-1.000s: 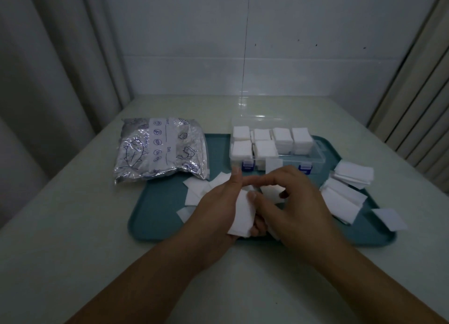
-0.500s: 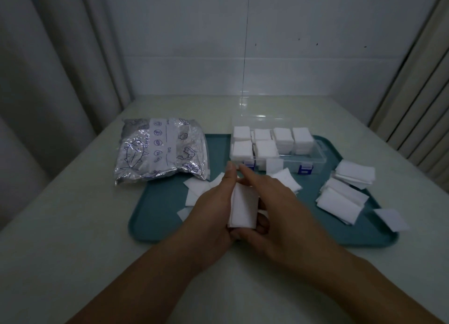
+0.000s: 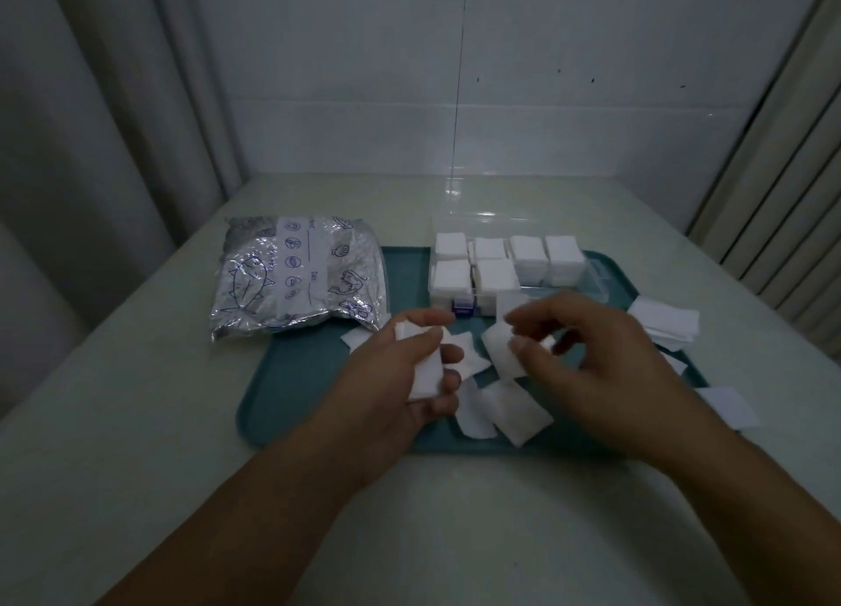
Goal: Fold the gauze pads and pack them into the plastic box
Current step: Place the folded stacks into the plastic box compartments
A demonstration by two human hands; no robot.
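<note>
over the teal tray (image 3: 314,378), the left hand (image 3: 391,387) grips a folded gauze pad (image 3: 425,369), its long axis running toward the plastic box (image 3: 509,271) at the tray's far edge. the right hand (image 3: 591,355) pinches another pad (image 3: 503,350) between thumb and fingertips. loose pads (image 3: 505,412) lie on the tray's near side. a foil bag (image 3: 296,282) overlaps its left edge on the pale table (image 3: 136,400).

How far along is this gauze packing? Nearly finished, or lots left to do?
Partway. The plastic box already holds six stacks of folded pads. The left hand grips a folded pad, and the right hand pinches another pad. Loose pads lie on the tray, and a pile waits at its right.
</note>
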